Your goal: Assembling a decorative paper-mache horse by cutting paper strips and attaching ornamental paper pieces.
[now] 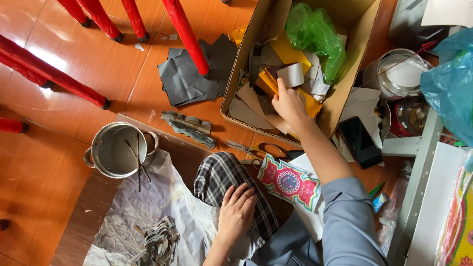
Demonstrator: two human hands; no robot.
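Silver paper scrap (291, 75) pinched in right hand (289, 102) inside cardboard box (236, 69) on orange tile floor; left hand (236, 212) rests open on plaid knee, bare floor beyond red chair legs (187, 34) at left.

The right hand (289, 102) reaches into the cardboard box (241, 74), fingers (282, 84) pinching a grey paper scrap (290, 75). Below the box, the left hand (237, 212) rests on a plaid-covered knee (221, 175); scissors (253, 148) lie just beside the box.
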